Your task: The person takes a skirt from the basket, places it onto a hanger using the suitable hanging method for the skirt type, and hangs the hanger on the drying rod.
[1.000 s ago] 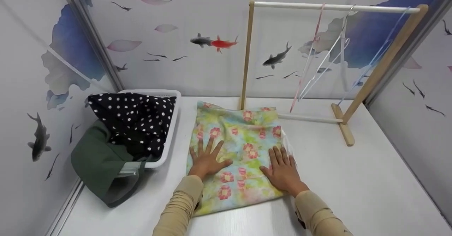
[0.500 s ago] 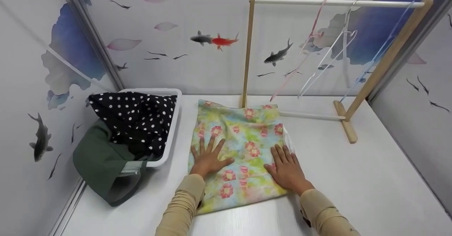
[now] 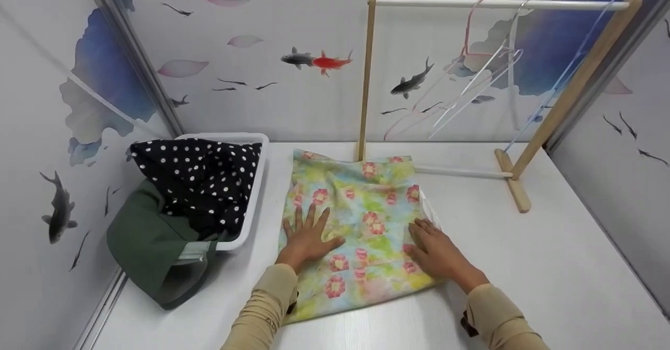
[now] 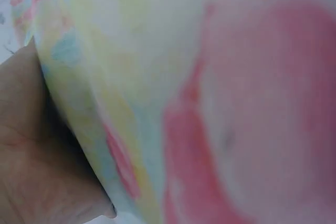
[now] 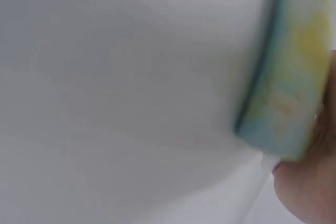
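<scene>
A yellow, green and blue cloth with pink flowers [image 3: 377, 240] lies on the table, a bit of white fabric [image 3: 428, 209] showing beyond its right edge. My left hand [image 3: 309, 240] rests on its left part with the fingers spread. On the right edge lies my right hand [image 3: 433, 250], its fingers close together and slightly bent over the cloth. The left wrist view shows the palm [image 4: 42, 150] beside blurred floral cloth [image 4: 121, 77]. In the right wrist view, part of the hand [image 5: 310, 182] is next to a cloth edge [image 5: 289, 93].
To the left, a white basket [image 3: 255, 193] contains a black polka-dot cloth [image 3: 209, 177] and a dark green one [image 3: 141, 240] hanging over its side. Behind the floral cloth stands a wooden rack [image 3: 368, 78] with pink [image 3: 467, 31], white [image 3: 484, 75] and blue hangers [image 3: 562, 75].
My right hand has shifted slightly right, and its fingers are more bent; the cloth's lower right corner has moved right. The left hand stays put. On the rack, the pink and white hangers have swung.
</scene>
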Demonstrator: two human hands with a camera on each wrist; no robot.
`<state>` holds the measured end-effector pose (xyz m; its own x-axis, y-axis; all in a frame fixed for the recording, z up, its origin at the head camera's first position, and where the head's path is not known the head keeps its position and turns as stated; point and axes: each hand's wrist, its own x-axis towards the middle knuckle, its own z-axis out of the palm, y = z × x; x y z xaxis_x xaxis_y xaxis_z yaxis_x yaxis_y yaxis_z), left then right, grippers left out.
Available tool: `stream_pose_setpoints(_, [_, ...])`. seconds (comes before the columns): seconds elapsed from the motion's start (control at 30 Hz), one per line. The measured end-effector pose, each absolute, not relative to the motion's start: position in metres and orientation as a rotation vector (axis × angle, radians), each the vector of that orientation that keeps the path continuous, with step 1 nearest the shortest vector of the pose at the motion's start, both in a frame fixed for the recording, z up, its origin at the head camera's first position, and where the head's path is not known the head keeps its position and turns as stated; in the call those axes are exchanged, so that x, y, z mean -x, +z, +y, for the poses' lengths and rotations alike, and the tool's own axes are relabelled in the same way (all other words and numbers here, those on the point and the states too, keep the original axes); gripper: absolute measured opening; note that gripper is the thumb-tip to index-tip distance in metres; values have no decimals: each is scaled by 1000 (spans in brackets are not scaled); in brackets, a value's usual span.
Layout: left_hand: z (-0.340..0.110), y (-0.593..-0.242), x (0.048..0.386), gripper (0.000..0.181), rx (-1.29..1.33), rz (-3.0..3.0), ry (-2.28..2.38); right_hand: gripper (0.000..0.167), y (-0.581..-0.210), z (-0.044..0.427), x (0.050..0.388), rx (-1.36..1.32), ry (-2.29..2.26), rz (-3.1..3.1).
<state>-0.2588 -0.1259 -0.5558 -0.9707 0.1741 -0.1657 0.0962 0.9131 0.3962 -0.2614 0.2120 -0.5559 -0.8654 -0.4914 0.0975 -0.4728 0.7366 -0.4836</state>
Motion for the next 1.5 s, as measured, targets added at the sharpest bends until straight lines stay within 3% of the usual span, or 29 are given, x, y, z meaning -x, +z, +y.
stream_pose_setpoints(0.27, [-123, -528, 248, 86, -306, 2825, 621, 30, -503, 235, 270, 817, -1207, 3178])
stream_pose_setpoints(0.43, [-108, -522, 246, 84, -391, 2846, 585, 28, -453, 250, 275, 723, -1453, 3280])
stream_pose_setpoints(0.67, [-89, -521, 238, 82, -490, 2828, 638, 36, -400, 254, 279, 344, -1771, 3355])
stream_pose_setpoints(0.93, [-82, -533, 233, 85, -489, 2786, 555, 45, -365, 265, 297, -182, -1991, 3309])
stream_pose_setpoints(1.13, [-83, -541, 232, 86, -442, 2793, 438, 68, -348, 279, 314, -516, -1921, 3111])
stream_pose_setpoints(1.3, [-84, -543, 228, 88, -427, 2792, 403, 91, -339, 289, 329, -626, -1863, 2846])
stream_pose_setpoints(1.5, [-84, -545, 227, 87, -436, 2793, 408, 98, -338, 293, 341, -575, -1963, 2535])
